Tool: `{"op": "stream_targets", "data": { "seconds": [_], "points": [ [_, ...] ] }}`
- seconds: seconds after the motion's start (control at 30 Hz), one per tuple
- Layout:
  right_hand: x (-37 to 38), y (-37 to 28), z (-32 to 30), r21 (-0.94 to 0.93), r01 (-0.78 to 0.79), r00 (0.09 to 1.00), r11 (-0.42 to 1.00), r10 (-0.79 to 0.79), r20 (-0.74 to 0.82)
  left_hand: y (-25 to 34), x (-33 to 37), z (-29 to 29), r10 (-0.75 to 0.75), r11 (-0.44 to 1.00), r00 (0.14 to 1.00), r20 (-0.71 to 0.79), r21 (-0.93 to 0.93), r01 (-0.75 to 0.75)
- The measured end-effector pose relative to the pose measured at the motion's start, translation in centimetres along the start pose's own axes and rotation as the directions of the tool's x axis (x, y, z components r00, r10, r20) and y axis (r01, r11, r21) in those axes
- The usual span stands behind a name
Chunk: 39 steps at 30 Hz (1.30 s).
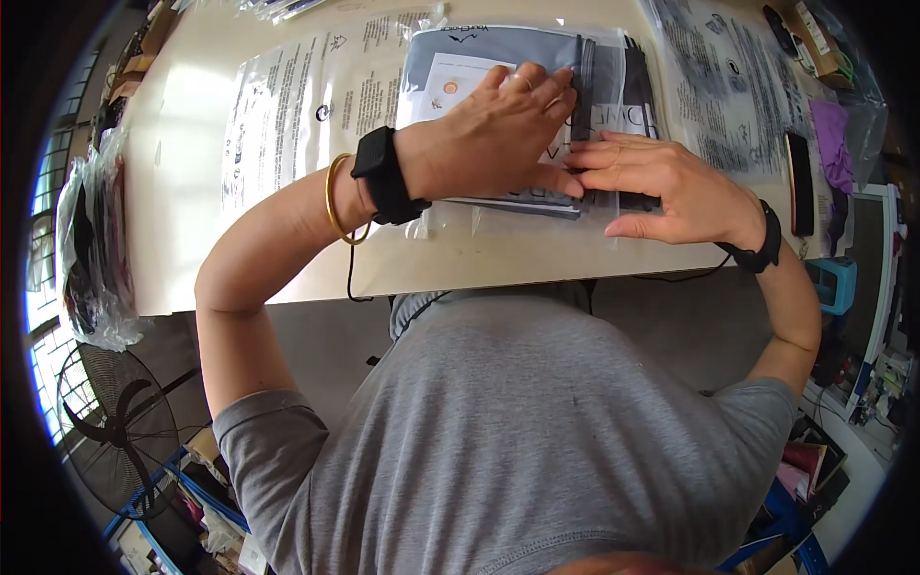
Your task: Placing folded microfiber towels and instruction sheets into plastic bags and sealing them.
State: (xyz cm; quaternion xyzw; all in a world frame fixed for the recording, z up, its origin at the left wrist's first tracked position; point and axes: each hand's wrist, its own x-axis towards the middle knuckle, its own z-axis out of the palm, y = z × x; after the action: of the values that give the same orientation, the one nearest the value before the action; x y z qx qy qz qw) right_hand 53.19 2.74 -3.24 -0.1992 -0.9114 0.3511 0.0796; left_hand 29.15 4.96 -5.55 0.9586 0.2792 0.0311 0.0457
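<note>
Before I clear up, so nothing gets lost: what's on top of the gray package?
The left hand and right hand rest on the gray package. A white card shows at its upper left; whether loose or sealed in, I cannot tell. What lies directly beneath the hands is covered.

Daylight from the left-hand window [50, 376] whitens the tabletop [182, 125]; edges bend and darken.
</note>
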Motion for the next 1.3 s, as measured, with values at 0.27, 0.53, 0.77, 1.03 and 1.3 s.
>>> {"op": "stream_targets", "data": {
  "seconds": [0.27,0.53,0.77,1.03,1.3],
  "points": [
    [0.2,-0.5,0.0,-0.107,0.018,1.0,0.994,-0.016,0.014,0.3,0.2,0.8,0.053,0.983,0.99,-0.128,0.182,-0.029],
    [-0.2,4.1,-2.7,0.574,-0.259,0.822,0.777,0.49,-0.292,-1.9,3.7,-4.9,0.047,0.997,0.987,0.153,-0.073,-0.036],
    [2.4,8.5,-5.6,0.697,-0.451,0.632,0.558,0.751,-0.192,-11.5,13.6,-1.8,-0.173,0.934,0.984,0.041,-0.31,0.177],
    [3.0,11.5,-5.8,0.683,-0.413,0.667,0.602,0.711,-0.224,-11.9,16.0,3.0,0.166,0.971,0.985,-0.037,0.181,-0.157],
    [1.0,4.9,-1.7,0.73,-0.52,0.778,0.442,0.599,0.191,-17.6,16.9,6.1,0.282,0.955,0.949,-0.144,-0.057,-0.292]
  ]
}}
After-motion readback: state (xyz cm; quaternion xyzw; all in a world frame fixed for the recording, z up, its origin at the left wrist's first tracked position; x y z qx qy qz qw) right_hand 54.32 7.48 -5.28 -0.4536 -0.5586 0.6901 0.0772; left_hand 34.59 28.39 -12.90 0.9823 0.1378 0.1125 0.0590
